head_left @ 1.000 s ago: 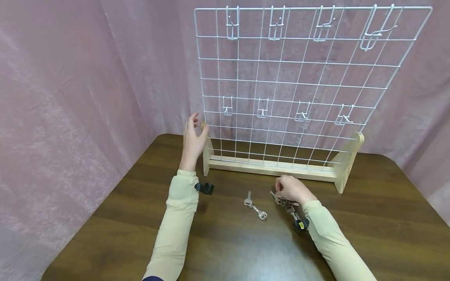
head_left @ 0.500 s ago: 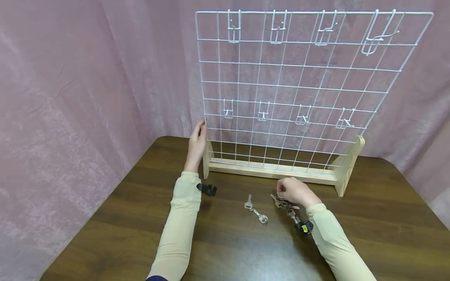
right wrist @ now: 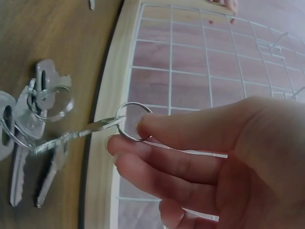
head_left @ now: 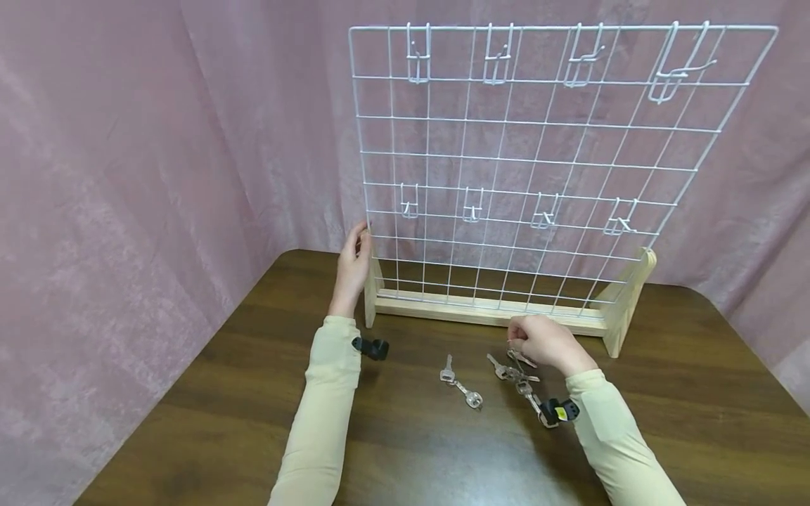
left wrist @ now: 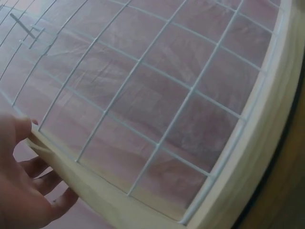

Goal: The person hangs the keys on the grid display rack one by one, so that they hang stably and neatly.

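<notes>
My left hand (head_left: 353,267) holds the top of the left wooden side support (head_left: 370,309) of a white wire grid rack. In the left wrist view, its thumb and fingers (left wrist: 46,182) lie on either side of the wood. My right hand (head_left: 545,343) is just above the table in front of the rack. Between thumb and index finger it pinches a split key ring (right wrist: 129,104), from which a silver key (right wrist: 78,134) hangs. Close below lie several more ringed keys (head_left: 525,388). Another pair of ringed keys (head_left: 472,399) lies to their left.
Two rows of white hooks hang on the grid, among them an upper right hook (head_left: 680,73) and a lower left hook (head_left: 410,209). A wooden base bar (head_left: 443,305) runs along its bottom. Pink curtains (head_left: 158,176) surround the brown table (head_left: 221,393).
My left hand has closed in on the left side support and taken hold of it. My right hand has shifted slightly right, lifting the key ring and its key from the pile.
</notes>
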The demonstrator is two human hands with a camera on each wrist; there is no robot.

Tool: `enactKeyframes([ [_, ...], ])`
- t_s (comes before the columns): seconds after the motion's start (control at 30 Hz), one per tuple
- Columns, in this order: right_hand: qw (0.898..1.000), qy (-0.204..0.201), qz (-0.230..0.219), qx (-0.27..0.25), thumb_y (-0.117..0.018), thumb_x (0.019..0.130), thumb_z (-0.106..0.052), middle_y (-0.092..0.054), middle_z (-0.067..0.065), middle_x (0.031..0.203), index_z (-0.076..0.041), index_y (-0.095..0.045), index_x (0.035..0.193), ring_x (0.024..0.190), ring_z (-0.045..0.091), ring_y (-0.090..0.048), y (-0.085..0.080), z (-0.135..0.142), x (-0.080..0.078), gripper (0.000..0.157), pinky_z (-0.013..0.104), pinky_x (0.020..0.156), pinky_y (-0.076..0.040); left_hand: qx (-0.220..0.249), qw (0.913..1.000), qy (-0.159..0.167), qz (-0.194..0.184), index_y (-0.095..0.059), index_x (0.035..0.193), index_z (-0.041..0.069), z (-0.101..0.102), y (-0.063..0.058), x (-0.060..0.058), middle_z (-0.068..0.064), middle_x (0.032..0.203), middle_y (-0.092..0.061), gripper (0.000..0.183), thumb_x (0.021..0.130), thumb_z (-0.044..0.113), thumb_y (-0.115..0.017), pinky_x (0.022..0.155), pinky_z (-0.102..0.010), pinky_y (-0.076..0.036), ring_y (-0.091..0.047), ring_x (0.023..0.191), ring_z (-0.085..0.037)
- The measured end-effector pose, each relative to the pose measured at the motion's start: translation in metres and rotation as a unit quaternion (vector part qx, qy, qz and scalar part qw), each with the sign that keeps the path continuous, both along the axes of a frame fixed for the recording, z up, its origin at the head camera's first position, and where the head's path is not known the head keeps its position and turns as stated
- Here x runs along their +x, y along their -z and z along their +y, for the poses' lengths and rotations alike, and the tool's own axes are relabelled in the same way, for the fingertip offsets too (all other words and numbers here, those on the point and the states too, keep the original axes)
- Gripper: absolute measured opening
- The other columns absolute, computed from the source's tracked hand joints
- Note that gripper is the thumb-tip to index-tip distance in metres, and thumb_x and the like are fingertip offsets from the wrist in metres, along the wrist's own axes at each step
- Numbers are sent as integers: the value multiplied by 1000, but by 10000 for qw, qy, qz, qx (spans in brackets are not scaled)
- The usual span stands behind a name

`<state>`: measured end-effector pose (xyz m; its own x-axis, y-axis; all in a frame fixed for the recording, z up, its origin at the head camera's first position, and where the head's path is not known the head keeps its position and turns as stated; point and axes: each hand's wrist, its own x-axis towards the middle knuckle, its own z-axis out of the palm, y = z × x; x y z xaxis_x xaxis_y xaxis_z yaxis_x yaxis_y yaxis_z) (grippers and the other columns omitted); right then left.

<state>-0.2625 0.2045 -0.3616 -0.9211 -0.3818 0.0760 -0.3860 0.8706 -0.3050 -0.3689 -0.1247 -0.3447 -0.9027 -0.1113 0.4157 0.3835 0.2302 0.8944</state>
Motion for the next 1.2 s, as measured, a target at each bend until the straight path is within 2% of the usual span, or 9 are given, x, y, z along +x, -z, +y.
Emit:
enactKeyframes([
  [0.13,9997,87,226,-17,-65,85,-9,-56,-5,64,-15,-61,77,61,10,-49,-4,7,4,11,28,55,-37,-50,9999,-55,-97,-39,147,10,6,7,2,-19,146,-46,44,106,23,-39,111,-49,-35,-45,132,-36],
  [0.2,9994,148,322,-34,-64,85,-9,-58,-4,65,-14,-61,78,62,10,-50,-6,9,5,10,29,55,-38,-76,9998,-154,-51,-40,147,14,7,17,-7,-18,145,-48,43,106,26,-39,110,-49,-37,-47,131,-34],
  [0.4,9975,229,630,-215,-63,86,-7,-65,-2,70,-12,-61,84,62,10,-52,-13,13,9,6,31,54,-39,-50,9999,-157,-40,-42,146,15,12,14,-7,-19,143,-49,42,105,25,-40,109,-48,-38,-48,131,-34],
  [0.67,9933,361,1027,-380,-62,87,-4,-62,-4,67,-13,-60,90,57,9,-47,-21,10,17,10,29,51,-37,-242,9996,31,-104,-39,148,17,12,10,-7,-17,148,-45,43,106,28,-39,110,-49,-37,-46,134,-34],
  [0.93,9903,247,1267,-520,-63,88,-4,-63,-4,68,-12,-62,92,55,8,-45,-22,-2,12,8,26,51,-35,-415,9989,-138,-188,-37,149,18,-1,10,-3,-19,145,-47,45,106,32,-37,109,-51,-37,-46,133,-33],
  [1.2,9893,266,1343,-512,-61,88,-4,-60,-4,67,-12,-63,93,54,8,-44,-22,-5,9,10,26,50,-34,-555,9980,-166,-271,-36,149,22,-2,9,-3,-17,148,-45,44,106,33,-36,109,-53,-36,-45,135,-33],
])
